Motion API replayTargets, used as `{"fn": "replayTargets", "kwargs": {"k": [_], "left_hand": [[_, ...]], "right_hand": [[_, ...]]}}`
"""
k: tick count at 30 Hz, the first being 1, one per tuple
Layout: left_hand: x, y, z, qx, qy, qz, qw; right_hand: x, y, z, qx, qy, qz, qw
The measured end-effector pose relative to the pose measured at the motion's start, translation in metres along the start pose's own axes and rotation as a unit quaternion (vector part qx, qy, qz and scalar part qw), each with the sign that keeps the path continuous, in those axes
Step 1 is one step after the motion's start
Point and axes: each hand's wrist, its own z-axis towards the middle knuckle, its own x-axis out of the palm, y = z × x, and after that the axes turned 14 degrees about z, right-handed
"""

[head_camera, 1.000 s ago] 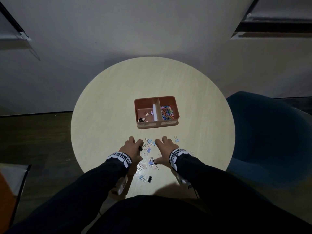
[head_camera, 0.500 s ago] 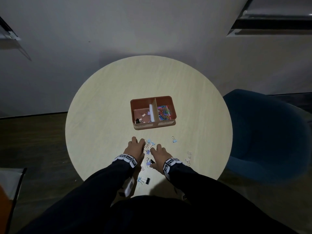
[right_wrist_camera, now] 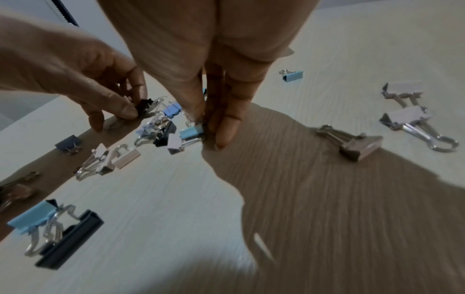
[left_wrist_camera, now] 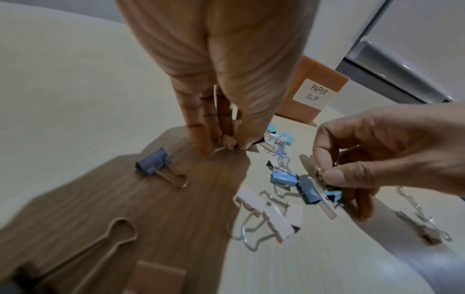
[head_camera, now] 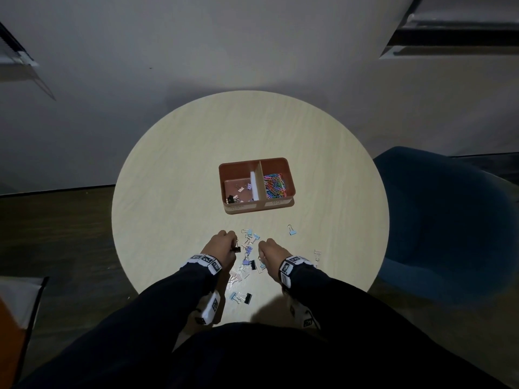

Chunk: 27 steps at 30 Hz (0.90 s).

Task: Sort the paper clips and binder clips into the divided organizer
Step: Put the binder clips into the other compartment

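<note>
Both hands now pinching: left hand (head_camera: 222, 247) black binder clip (head_camera: 237, 249), right hand (head_camera: 271, 254) probably blue clip (right_wrist_camera: 191, 132); loose clips (head_camera: 247, 266) between.

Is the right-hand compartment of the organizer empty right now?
No, in the head view the right compartment of the organizer holds a heap of colored paper clips.

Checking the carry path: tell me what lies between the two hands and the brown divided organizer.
Head view: loose pastel binder clips near the left hand and right hand, then bare table before the brown divided organizer.
</note>
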Motion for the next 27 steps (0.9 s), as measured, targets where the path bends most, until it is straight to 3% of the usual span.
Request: {"fn": "replayTargets", "kwargs": {"k": [6,9,11,13,16,23,27], "left_hand": [[-0.002,0.009,-0.005,-0.003,-0.03,-0.007,1.0],[-0.005,0.016,-0.01,-0.018,-0.036,-0.067,0.997],[-0.007,0.02,-0.015,-0.035,-0.037,-0.128,0.99],[-0.01,0.024,-0.02,-0.062,-0.04,-0.191,0.979],[-0.01,0.031,-0.024,-0.09,-0.05,-0.251,0.963],[-0.013,0.022,-0.021,-0.104,-0.027,-0.331,0.937],[-0.012,0.018,-0.018,-0.093,-0.017,-0.356,0.93]], "right_hand": [[-0.003,-0.008,-0.004,0.02,-0.035,0.055,0.998],[-0.003,-0.011,0.002,0.051,-0.053,0.12,0.99],[-0.004,-0.013,0.004,0.089,-0.068,0.229,0.967],[-0.004,-0.016,0.003,0.129,-0.084,0.352,0.923],[0.0,-0.019,0.003,0.141,-0.09,0.454,0.875],[-0.007,-0.006,-0.003,0.145,-0.049,0.526,0.836],[-0.009,-0.004,-0.005,0.137,-0.021,0.517,0.845]]}}
